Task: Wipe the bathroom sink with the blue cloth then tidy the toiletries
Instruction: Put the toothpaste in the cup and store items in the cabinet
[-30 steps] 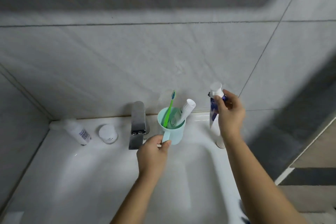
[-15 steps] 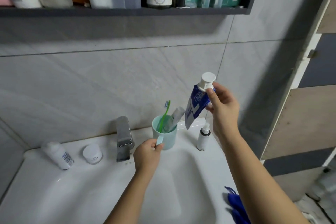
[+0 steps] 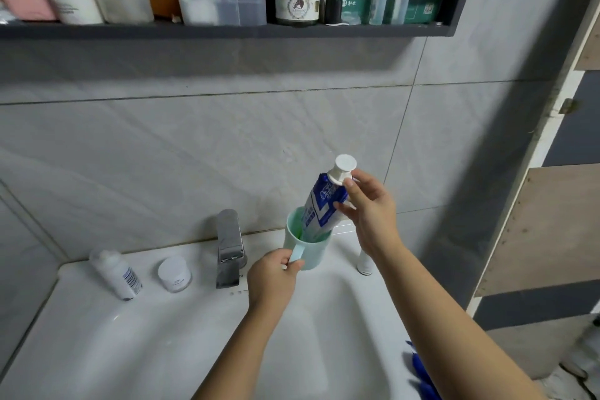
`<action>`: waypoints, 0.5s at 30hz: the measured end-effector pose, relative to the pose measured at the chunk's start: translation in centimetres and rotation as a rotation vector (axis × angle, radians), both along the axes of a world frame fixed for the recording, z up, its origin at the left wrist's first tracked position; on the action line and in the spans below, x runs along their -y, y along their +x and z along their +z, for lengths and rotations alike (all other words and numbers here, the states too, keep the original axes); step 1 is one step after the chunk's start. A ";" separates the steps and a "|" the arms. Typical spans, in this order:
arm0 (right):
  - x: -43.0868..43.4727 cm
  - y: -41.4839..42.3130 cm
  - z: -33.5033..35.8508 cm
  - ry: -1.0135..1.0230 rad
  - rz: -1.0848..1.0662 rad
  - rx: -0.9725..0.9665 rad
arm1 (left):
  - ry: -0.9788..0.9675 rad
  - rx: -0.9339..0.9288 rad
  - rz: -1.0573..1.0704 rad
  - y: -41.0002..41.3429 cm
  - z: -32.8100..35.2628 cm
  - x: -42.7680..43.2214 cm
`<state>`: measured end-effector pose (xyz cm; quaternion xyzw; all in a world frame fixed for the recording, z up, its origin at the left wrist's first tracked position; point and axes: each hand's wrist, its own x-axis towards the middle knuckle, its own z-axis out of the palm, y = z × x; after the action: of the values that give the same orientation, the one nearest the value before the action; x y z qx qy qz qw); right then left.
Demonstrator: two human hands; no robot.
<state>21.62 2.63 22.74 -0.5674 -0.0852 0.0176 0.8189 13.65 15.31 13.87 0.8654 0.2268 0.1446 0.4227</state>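
Note:
A mint-green cup [image 3: 313, 261] stands on the back rim of the white sink [image 3: 97, 334], right of the chrome tap [image 3: 230, 247]. My left hand [image 3: 271, 279] pinches the cup's handle. My right hand [image 3: 368, 204] holds a blue and white toothpaste tube [image 3: 321, 204] near its white cap, cap up, with the tube's lower end inside the cup. The tube hides whatever else is in the cup. The blue cloth [image 3: 422, 373] lies on the sink's right front rim, partly hidden by my right arm.
A white bottle [image 3: 118, 274] and a small white jar [image 3: 174, 273] stand on the rim left of the tap. A small white bottle [image 3: 364, 261] stands behind my right wrist. A dark shelf [image 3: 227, 30] crowded with toiletries hangs above. A door frame [image 3: 548, 140] is on the right.
My right hand has lowered the toothpaste tube from above the cup into it. The toothbrush and white tube seen in the cup earlier are now hidden. The camera has tilted up.

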 end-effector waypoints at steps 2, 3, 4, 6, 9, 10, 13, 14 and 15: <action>-0.3 0.0 -0.5 0.006 0.022 -0.034 | 0.013 0.013 0.005 -0.1 0.1 0.0; -0.4 -0.1 -0.6 0.006 0.028 -0.041 | 0.021 0.016 0.008 -0.2 0.1 0.0; -0.6 0.0 -0.7 -0.003 0.030 -0.042 | 0.030 0.018 0.012 -0.2 0.1 0.0; -0.8 0.0 -0.8 -0.041 0.040 -0.026 | 0.031 0.018 0.023 -0.3 0.0 0.1; -1.3 0.0 -0.9 -0.115 0.072 0.008 | 0.021 0.015 0.044 -0.2 0.0 0.1; -1.4 0.0 -1.0 -0.141 0.082 0.013 | 0.027 0.010 0.049 -0.1 0.0 0.2; -1.5 0.3 -1.4 -0.290 0.064 0.039 | 0.042 -0.001 0.069 0.2 -0.1 0.3; -1.5 0.5 -1.5 -0.363 0.048 0.056 | 0.042 0.007 0.074 0.3 -0.2 0.3; -1.3 0.6 -1.6 -0.446 0.037 0.089 | 0.045 0.011 0.076 0.4 -0.2 0.4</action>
<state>22.26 3.97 21.16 -0.7329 -0.1259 0.0260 0.6681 14.07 14.92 13.67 0.8647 0.2538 0.1705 0.3985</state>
